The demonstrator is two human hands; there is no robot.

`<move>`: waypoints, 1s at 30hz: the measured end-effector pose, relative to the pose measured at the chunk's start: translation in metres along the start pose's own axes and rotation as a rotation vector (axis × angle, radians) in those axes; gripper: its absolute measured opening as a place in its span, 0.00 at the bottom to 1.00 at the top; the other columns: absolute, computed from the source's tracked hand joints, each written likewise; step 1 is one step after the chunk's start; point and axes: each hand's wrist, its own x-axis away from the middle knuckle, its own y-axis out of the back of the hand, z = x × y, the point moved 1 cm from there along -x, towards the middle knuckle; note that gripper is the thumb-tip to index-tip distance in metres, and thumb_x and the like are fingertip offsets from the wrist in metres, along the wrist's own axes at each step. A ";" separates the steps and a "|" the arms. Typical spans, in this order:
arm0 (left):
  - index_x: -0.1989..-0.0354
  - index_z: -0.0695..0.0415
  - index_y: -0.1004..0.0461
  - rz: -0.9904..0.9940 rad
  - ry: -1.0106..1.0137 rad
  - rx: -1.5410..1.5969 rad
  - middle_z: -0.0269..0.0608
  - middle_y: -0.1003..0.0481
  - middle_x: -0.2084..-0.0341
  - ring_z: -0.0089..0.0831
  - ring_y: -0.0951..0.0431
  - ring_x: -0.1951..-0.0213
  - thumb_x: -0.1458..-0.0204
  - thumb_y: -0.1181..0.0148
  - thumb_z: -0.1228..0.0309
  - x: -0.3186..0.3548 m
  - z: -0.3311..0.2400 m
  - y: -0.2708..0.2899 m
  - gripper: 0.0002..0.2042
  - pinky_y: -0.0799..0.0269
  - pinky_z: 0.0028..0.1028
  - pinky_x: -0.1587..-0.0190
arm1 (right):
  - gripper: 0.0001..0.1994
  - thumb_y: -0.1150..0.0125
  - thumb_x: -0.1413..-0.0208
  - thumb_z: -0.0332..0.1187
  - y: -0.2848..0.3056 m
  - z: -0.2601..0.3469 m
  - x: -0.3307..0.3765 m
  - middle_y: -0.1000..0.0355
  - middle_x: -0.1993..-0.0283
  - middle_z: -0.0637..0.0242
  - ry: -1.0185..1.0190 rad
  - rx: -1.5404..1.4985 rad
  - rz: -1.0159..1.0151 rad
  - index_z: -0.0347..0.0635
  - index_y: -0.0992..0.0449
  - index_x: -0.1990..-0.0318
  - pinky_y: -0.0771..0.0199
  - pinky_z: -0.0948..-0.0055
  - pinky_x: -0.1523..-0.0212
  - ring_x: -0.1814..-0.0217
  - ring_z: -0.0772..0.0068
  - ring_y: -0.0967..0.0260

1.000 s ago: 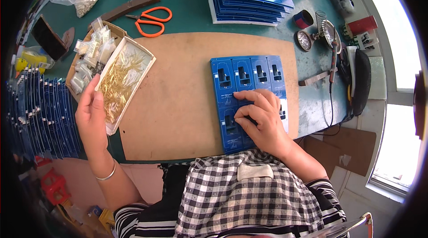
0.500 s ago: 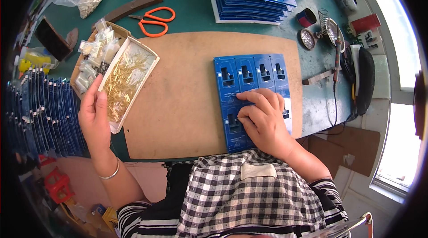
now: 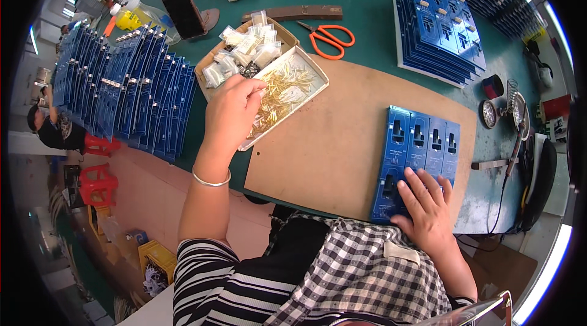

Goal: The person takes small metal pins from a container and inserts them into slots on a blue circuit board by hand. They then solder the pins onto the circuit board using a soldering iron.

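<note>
Head view: we see the blue circuit-board panel just past three o'clock, flat on a brown sheet over the green bench. The right hand lies across its lower part, fingers spread, gripping nothing; we judge this palm-down pose steadies the panel. Toward ten o'clock, the left hand reaches over the shallow tray, its grip curled in, thumb near forefinger; we cannot tell whether it has hold of any gold pins. The tray, near twelve o'clock, presumably sits there for easy left-hand reach.
</note>
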 end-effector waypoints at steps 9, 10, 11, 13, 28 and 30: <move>0.59 0.57 0.22 0.094 -0.214 -0.110 0.43 0.28 0.69 0.41 0.25 0.66 0.51 0.39 0.75 -0.028 -0.006 -0.022 0.10 0.30 0.33 0.63 | 0.35 0.41 0.53 0.59 -0.011 -0.025 0.043 0.39 0.32 0.63 -0.079 0.118 0.054 0.48 0.30 0.40 0.57 0.46 0.31 0.28 0.52 0.48; 0.60 0.58 0.22 0.086 -0.242 -0.091 0.44 0.28 0.69 0.41 0.25 0.66 0.51 0.39 0.75 -0.030 -0.002 -0.020 0.09 0.30 0.33 0.62 | 0.35 0.39 0.54 0.56 -0.006 -0.023 0.038 0.39 0.32 0.66 -0.086 0.104 0.058 0.49 0.31 0.39 0.56 0.49 0.30 0.28 0.56 0.48; 0.63 0.57 0.23 0.089 -0.249 -0.122 0.44 0.28 0.69 0.43 0.25 0.65 0.51 0.39 0.76 -0.033 0.001 -0.019 0.07 0.30 0.34 0.62 | 0.35 0.39 0.54 0.56 -0.007 -0.026 0.034 0.39 0.32 0.68 -0.071 0.092 0.038 0.50 0.31 0.39 0.55 0.50 0.30 0.28 0.57 0.47; 0.66 0.59 0.24 0.105 -0.204 -0.132 0.44 0.27 0.70 0.43 0.24 0.66 0.51 0.39 0.77 -0.031 0.003 -0.020 0.04 0.30 0.35 0.63 | 0.35 0.38 0.55 0.56 -0.012 -0.033 0.028 0.39 0.32 0.70 -0.060 0.067 0.017 0.52 0.32 0.38 0.55 0.51 0.30 0.28 0.60 0.47; 0.60 0.62 0.24 0.081 0.117 0.243 0.38 0.24 0.68 0.23 0.26 0.66 0.45 0.42 0.76 -0.034 0.027 -0.022 0.07 0.32 0.24 0.61 | 0.28 0.45 0.48 0.59 -0.001 -0.015 -0.014 0.44 0.29 0.68 -0.015 0.014 -0.004 0.59 0.26 0.43 0.53 0.45 0.33 0.30 0.60 0.47; 0.56 0.62 0.24 0.038 0.190 0.282 0.33 0.24 0.68 0.19 0.28 0.67 0.44 0.42 0.76 -0.034 0.023 -0.016 0.09 0.33 0.20 0.63 | 0.26 0.42 0.49 0.56 0.000 -0.013 -0.015 0.42 0.31 0.68 -0.023 0.002 -0.039 0.57 0.24 0.46 0.52 0.46 0.33 0.31 0.60 0.46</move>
